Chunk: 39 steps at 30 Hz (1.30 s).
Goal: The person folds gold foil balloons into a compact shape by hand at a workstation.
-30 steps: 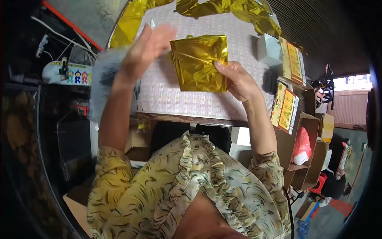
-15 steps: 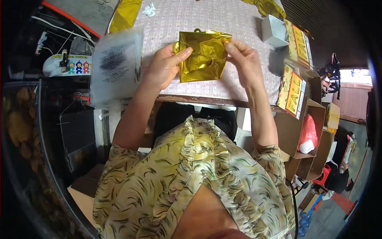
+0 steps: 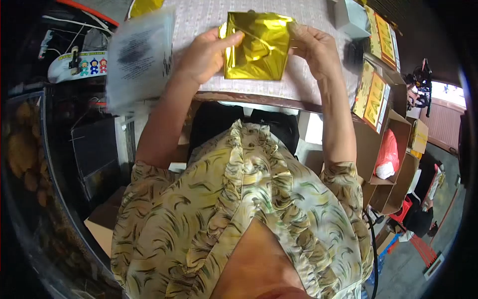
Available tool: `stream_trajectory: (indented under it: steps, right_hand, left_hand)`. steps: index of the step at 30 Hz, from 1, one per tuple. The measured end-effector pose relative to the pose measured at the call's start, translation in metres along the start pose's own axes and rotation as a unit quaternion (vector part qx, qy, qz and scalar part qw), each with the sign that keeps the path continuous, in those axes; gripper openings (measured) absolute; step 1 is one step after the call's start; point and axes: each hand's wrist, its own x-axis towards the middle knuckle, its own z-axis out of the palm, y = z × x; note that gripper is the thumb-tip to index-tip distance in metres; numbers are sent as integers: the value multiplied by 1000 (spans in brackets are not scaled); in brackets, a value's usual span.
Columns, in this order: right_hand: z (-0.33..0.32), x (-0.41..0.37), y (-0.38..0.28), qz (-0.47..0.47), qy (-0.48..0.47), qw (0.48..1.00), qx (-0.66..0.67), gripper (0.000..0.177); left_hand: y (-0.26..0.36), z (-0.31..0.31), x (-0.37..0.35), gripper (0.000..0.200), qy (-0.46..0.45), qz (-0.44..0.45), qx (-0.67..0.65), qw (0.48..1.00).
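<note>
A shiny gold foil sheet (image 3: 256, 50), folded into a rough square, is held up over the near part of the table between both hands. My left hand (image 3: 205, 57) grips its left edge, thumb lying across the front and fingers behind. At the upper right corner, my right hand (image 3: 314, 49) pinches the foil between thumb and fingers. Creases and bright reflections cover the foil's face. Left of my left hand lies a stack of clear plastic bags (image 3: 139, 62) with dark printing.
The table (image 3: 199, 12) has a pale patterned cloth. More gold foil (image 3: 145, 6) lies at its far left. On the right stand a white box (image 3: 351, 19) and cartons marked FALL (image 3: 374, 99). Open cardboard boxes (image 3: 366, 164) and a red plastic bag (image 3: 387, 152) are lower right.
The view has tilted, so the table and hands appear higher. The foil now looks flatter and more squared, and my right hand has shifted slightly rightward with its corner.
</note>
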Motion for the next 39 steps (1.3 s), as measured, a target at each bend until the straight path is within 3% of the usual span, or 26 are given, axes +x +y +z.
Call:
stream_trajectory:
  steps: [3, 4, 8, 10, 12, 15, 16, 18, 19, 20, 21, 23, 27, 29, 30, 32, 33, 35, 37, 38, 39]
  right_hand:
    - [-5, -1, -3, 50, -54, 997, -4, 24]
    - [-5, -4, -1, 80, -79, 994, -7, 23]
    - [-8, -1, 12, 75, -72, 995, 14, 14]
    - [-9, 3, 8, 65, -76, 995, 2, 13]
    - [-9, 5, 7, 62, -79, 995, -9, 11]
    - [-2, 18, -8, 19, -73, 997, -5, 12]
    - [4, 22, -17, -76, -41, 993, -80, 13]
    - [23, 20, -40, -248, 51, 935, -249, 17]
    - [29, 29, -38, -357, 84, 874, -320, 13]
    - [34, 33, -37, -425, 111, 763, -474, 11]
    - [42, 35, -36, -473, 135, 622, -609, 9]
    - [53, 41, -8, -497, 101, 531, -679, 10]
    - [62, 37, 50, -442, 29, 513, -735, 12]
    - [60, 37, 63, -411, 12, 516, -752, 13]
    - [61, 36, 61, -406, 15, 526, -747, 13]
    - [60, 36, 58, -401, 19, 534, -744, 12]
    - [60, 35, 57, -404, 9, 554, -728, 13]
    - [58, 30, 52, -405, -2, 574, -712, 13]
    - [56, 22, 43, -400, 14, 618, -677, 22]
    - [54, 21, 40, -398, 15, 618, -678, 22]
    - [52, 21, 37, -416, 41, 620, -664, 33]
  left_hand:
    - [-1, -6, 8, 29, -41, 17, -49, 998]
    - [1, -3, 6, 30, -3, 3, -43, 999]
    - [0, -9, 13, 31, -61, -10, -60, 996]
    - [1, -2, 10, 31, -7, 10, -34, 999]
    - [5, -5, 15, 33, -8, 13, -30, 999]
    - [16, -8, 17, 39, 15, 41, -4, 999]
    - [23, -8, 19, 42, 37, 65, 15, 997]
    - [30, -28, 21, 45, 33, 124, 36, 991]
    - [35, -31, 21, 49, 32, 174, 54, 983]
    - [35, -30, 21, 50, 98, 186, 117, 971]
    - [37, -33, 22, 50, 95, 191, 120, 970]
    - [34, -44, 21, 44, 151, 196, 205, 947]
    - [26, -45, 19, 36, 191, 155, 309, 919]
    - [21, -45, 21, 30, 194, 199, 541, 794]
    - [17, -45, 28, 30, 192, 194, 540, 796]
    - [12, -43, 48, 34, 96, 361, 664, 648]
    - [10, -37, 53, 34, 94, 360, 662, 650]
    - [8, -28, 62, 37, 28, 374, 759, 532]
    - [5, -31, 74, 39, 9, 351, 772, 530]
    - [4, -34, 79, 41, -6, 328, 785, 526]
    - [5, -34, 81, 41, -8, 328, 784, 527]
